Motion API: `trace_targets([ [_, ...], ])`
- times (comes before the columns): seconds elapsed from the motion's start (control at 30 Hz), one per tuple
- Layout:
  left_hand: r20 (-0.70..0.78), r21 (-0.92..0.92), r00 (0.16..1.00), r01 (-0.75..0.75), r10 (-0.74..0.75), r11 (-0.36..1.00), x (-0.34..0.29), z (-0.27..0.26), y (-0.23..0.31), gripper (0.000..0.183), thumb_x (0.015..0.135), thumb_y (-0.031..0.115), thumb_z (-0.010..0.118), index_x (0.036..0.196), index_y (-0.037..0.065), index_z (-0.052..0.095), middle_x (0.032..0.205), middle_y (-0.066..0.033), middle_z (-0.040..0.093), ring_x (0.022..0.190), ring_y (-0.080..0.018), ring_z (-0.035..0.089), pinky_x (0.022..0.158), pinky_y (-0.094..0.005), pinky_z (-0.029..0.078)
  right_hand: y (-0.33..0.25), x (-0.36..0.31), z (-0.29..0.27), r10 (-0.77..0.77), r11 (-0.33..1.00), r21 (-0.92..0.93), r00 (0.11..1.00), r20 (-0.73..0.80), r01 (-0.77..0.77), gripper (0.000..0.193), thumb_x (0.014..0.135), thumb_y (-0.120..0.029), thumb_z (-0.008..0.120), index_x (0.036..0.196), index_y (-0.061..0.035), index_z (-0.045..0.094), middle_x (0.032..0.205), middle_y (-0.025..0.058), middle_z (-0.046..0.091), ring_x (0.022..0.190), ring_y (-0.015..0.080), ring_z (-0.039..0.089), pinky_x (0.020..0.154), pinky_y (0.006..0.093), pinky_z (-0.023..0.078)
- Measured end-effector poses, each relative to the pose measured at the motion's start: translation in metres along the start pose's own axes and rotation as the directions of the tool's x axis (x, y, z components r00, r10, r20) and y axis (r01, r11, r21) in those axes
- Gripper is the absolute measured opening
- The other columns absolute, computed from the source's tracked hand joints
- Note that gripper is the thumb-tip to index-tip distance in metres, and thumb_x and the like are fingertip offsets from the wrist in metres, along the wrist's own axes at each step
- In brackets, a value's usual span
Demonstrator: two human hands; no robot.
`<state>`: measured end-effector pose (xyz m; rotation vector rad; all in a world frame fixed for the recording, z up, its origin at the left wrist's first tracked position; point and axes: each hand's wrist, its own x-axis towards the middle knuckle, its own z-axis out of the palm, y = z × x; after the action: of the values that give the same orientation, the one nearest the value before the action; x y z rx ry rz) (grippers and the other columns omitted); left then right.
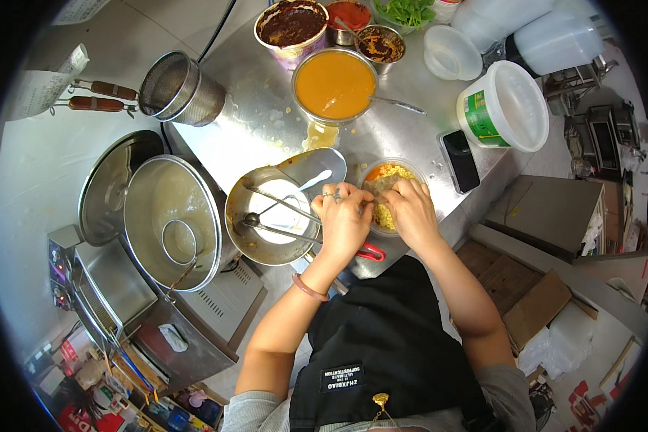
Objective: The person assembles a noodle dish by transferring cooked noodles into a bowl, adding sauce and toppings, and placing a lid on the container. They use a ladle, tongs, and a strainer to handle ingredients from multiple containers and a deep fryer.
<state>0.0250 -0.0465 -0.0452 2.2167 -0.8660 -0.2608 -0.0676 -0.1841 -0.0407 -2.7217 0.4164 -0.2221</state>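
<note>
Both my hands meet over a round clear bowl (367, 171) holding yellow noodles (387, 214) and some orange sauce. My left hand (344, 216) and my right hand (409, 209) have their fingers bent and pinched around a thin greyish-brown piece (381, 186). What kind of thing it is I cannot make out, as my fingers cover part of it. Just left of my left hand is a metal pan (239, 241) with a white round dish (284, 232) inside. Metal tongs (284, 205) with red grips, a ladle and a white spoon (315, 180) lie across it.
A bowl of orange liquid (335, 85) stands ahead, near containers of dark (291, 25) and red sauce. A white tub (507, 108) and a phone (459, 162) lie right. On the left are a large pot (169, 187) and mesh strainers (173, 86). Spilled liquid wets the steel table.
</note>
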Motion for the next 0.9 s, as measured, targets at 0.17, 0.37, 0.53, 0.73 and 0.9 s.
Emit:
trace_targets([
  [0.17,0.058,-0.015,0.998,0.019,-0.018,1.0,0.006,0.009,-0.003,0.023,0.071,0.007,0.074,0.093,0.013,0.072,0.094,-0.0025,0.061,0.104,-0.0266,0.05,0.087,-0.0424,0.029,0.005,0.001,0.01,-0.005,0.998,-0.056,0.999,0.034,0.007,0.007,0.079,-0.009,0.062,0.082,-0.0066,0.068,0.092,0.0068,0.06,0.094,0.0237,0.059,0.084,0.0373,0.041],
  [0.37,0.127,-0.098,0.985,-0.102,0.114,0.99,0.019,0.019,-0.008,0.036,0.067,0.006,0.076,0.102,0.015,0.073,0.095,-0.0015,0.062,0.104,-0.0254,0.05,0.088,-0.042,0.028,0.011,-0.002,0.012,0.067,0.99,0.128,0.997,-0.042,-0.061,0.008,0.076,-0.006,0.07,0.083,-0.0098,0.066,0.08,0.0035,0.061,0.08,0.0225,0.06,0.075,0.0371,0.038],
  [0.53,0.204,-0.138,0.969,-0.115,0.142,0.984,0.03,0.029,-0.009,0.035,0.068,0.004,0.073,0.098,0.021,0.075,0.093,-0.0011,0.061,0.1,-0.0281,0.047,0.084,-0.0424,0.027,0.016,-0.006,0.013,0.179,0.943,0.289,0.984,-0.026,-0.164,0.01,0.077,-0.007,0.071,0.085,-0.0104,0.066,0.081,0.0018,0.061,0.071,0.0206,0.058,0.075,0.0343,0.034],
  [0.73,0.21,-0.134,0.958,-0.171,0.196,0.976,0.033,0.036,-0.015,0.017,0.068,0.01,0.076,0.084,0.017,0.073,0.091,-0.0007,0.06,0.101,-0.0283,0.047,0.084,-0.0433,0.028,0.017,-0.012,0.015,0.236,0.901,0.374,0.972,-0.006,-0.217,0.01,0.078,-0.008,0.072,0.087,-0.0104,0.067,0.079,-0.0008,0.058,0.065,0.0148,0.055,0.078,0.0314,0.03],
  [0.9,0.166,-0.108,0.96,-0.211,0.227,0.972,0.03,0.041,-0.017,0.011,0.068,0.013,0.077,0.076,0.017,0.071,0.089,-0.0011,0.059,0.101,-0.0278,0.048,0.085,-0.0435,0.028,0.015,-0.014,0.013,0.263,0.867,0.442,0.965,-0.014,-0.23,0.013,0.076,-0.004,0.072,0.087,-0.0084,0.067,0.078,0.0005,0.06,0.064,0.0138,0.054,0.074,0.0313,0.037],
])
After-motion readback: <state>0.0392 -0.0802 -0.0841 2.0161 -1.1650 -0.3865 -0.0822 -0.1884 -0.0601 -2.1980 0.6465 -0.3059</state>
